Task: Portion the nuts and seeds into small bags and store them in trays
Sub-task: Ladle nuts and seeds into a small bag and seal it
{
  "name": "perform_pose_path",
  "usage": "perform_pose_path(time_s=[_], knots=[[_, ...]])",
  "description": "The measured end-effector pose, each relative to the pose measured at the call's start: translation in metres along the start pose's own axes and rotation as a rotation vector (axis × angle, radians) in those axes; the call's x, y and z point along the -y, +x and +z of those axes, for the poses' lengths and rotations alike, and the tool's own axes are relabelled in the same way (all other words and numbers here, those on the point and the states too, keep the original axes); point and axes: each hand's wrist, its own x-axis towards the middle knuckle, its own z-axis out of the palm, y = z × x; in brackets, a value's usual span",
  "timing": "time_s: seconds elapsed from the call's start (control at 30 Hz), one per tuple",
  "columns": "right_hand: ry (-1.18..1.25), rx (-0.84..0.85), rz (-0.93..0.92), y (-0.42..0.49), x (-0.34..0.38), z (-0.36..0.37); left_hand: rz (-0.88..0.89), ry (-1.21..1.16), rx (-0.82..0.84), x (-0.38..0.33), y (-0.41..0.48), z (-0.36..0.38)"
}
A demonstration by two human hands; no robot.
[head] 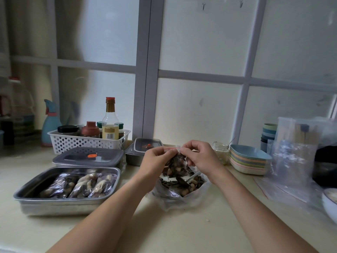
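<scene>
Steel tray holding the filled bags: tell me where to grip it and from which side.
Grip the steel tray by its flared rim at the left and right ends, hooking under the lip. The lidded tray crowds its back edge, so probably come in from the sides. Keep it level, as the filled bags lie loose.

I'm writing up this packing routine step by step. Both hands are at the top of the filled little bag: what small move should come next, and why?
Likely slide the pinching fingers along the red strip to seal the small bag. The left hand and right hand both pinch its top, and it already looks filled.
</scene>
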Motion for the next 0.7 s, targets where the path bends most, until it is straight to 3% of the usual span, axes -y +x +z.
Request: perform_pose_path(time_s=[0.7], knots=[[0.04,0.033,0.012,-0.0001,-0.0009,-0.0026,0.014,-0.007,0.037,0.0,-0.0017,-0.0011]])
